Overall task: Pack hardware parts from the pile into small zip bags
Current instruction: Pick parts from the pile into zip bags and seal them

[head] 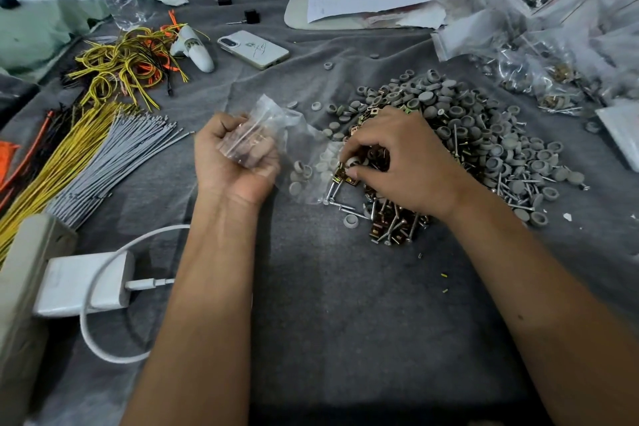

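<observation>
Under my right hand (397, 157) lies the near edge of the pile (466, 135): grey caps, screws and brass-coloured clips mixed together. Fingers are curled down, pinching what looks like a clip and a cap at the pile's left margin. My left hand (231, 156) is clenched around a small zip bag (276, 128), crumpled in the fist, its loose end trailing toward the right hand, with a few caps seen through the film. Risk: the bag mouth is bunched, so parts may miss it and scatter on the grey cloth (345, 304); screw tips could snag or pierce the film; a mixed pinch may give a wrong count. No brand, label or writing is legible; the paper (363, 2) beyond both hands is too small to read.
</observation>
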The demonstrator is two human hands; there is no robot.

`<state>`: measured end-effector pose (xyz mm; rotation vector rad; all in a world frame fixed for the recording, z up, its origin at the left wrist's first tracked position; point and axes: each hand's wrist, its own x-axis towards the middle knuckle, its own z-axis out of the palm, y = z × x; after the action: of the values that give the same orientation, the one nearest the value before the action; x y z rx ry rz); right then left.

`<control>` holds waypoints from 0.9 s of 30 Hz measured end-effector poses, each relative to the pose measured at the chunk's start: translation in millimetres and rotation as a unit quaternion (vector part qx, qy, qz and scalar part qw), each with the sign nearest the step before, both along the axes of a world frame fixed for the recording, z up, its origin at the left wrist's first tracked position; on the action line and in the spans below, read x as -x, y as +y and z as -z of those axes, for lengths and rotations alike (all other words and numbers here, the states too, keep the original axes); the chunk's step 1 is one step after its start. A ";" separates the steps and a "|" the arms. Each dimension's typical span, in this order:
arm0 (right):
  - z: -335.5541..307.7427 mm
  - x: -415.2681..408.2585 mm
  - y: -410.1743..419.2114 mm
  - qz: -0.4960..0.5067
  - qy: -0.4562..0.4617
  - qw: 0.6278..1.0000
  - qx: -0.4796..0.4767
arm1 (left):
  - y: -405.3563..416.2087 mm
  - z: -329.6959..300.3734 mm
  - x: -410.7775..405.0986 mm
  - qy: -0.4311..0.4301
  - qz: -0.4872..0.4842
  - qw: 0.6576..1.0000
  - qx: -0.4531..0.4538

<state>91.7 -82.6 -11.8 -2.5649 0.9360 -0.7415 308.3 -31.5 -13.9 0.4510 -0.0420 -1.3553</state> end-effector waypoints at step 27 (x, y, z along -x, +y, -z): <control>0.5 0.2 1.3 -0.048 -0.198 0.976 -0.080 | -12.3 13.7 44.3 -0.584 -0.019 0.812 -0.005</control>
<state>91.5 -81.2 -12.3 -2.1911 0.7059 -1.0506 264.0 -43.8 -27.6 1.2326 -1.0370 -0.8524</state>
